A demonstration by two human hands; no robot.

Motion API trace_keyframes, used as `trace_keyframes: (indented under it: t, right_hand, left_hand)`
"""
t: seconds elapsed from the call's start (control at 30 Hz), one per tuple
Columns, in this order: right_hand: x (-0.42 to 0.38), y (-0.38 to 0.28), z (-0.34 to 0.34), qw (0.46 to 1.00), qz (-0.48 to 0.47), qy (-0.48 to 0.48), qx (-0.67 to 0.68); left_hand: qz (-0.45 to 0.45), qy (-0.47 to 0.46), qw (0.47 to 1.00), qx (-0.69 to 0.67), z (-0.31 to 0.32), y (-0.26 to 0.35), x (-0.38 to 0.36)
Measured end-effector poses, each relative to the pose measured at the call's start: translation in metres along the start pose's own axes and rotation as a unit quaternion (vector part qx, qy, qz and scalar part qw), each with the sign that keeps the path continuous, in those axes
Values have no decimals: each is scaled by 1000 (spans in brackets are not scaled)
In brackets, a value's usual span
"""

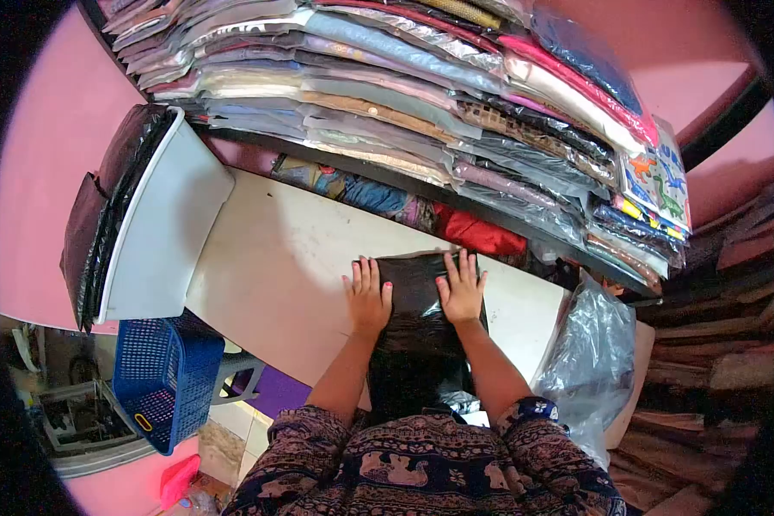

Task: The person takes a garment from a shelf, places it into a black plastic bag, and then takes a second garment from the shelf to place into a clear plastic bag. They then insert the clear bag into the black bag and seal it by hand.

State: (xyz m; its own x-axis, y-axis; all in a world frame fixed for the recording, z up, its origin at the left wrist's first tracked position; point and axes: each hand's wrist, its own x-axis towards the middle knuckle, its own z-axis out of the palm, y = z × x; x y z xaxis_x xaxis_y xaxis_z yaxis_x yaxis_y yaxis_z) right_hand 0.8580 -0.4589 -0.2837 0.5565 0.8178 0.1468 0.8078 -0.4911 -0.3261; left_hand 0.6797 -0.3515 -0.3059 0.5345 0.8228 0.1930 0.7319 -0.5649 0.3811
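A black plastic-wrapped package point(417, 297) lies on the white table point(258, 258) in front of my body. My left hand point(368, 297) rests flat on its left edge, fingers apart and pointing away from me. On its right side lies my right hand point(462, 288), also flat with spread fingers. Neither hand is closed round anything. The near end of the package is hard to tell from the dark area at my body.
A shelf of bagged folded clothes point(378, 103) runs behind the table. At left stand a white bin point(163, 224) with black bags point(103, 215) and, lower, a blue basket point(176, 378). Clear plastic bags point(589, 344) lie at right.
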Motion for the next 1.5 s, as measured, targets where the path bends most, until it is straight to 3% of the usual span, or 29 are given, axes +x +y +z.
trace_keyframes:
  t: [0.1,0.17,0.2,0.23,0.3,0.37,0.63,0.7,0.77,0.83,0.9,1.03,1.3,1.37,1.4,1.5]
  right_hand:
    - [1,28,-4,997,73,-7,-8]
    - [-4,38,-10,986,161,35,17]
    - [-10,29,-21,991,121,38,40]
    - [-19,16,-23,995,61,42,64]
    - [-41,-17,-38,995,-53,-46,73]
    - [-63,-20,-24,990,-111,-80,36]
    - [-66,47,-26,998,-24,-59,-24]
    - [-77,52,-31,999,27,-28,10]
    - [-92,42,-46,998,-22,-40,50]
    - [-112,31,-55,983,-146,-81,79]
    - [-132,35,-49,966,-222,-126,41]
    - [-144,65,-54,967,-212,-135,51]
    - [-154,122,-111,955,-235,-176,27]
    - [-161,138,-111,862,-470,-165,-97]
    - [-161,131,-125,843,-515,-147,-50]
    - [-169,134,-97,796,-578,-161,-73]
  left_hand:
    - [-26,-16,999,43,-11,-13,2]
    - [-113,83,988,61,-16,-10,-1]
    - [-113,81,988,60,-21,-1,-4]
    - [-58,36,997,32,-27,15,-11]
    - [55,-51,997,-24,-34,46,-21]
    - [67,-44,995,-64,-20,55,-41]
    - [-9,-58,998,-32,-25,38,-51]
    - [-39,1,999,3,-22,23,-57]
    - [-1,27,998,50,-36,29,-75]
    - [122,-69,990,-26,-46,37,-97]
    - [148,-98,983,-42,-38,32,-118]
    - [135,-102,985,25,-46,22,-134]
    - [240,-197,950,27,-90,-25,-189]
    - [334,-293,895,-34,-105,-31,-202]
    - [334,-289,896,-30,-107,-31,-207]
    - [348,-336,873,-62,-106,-31,-217]
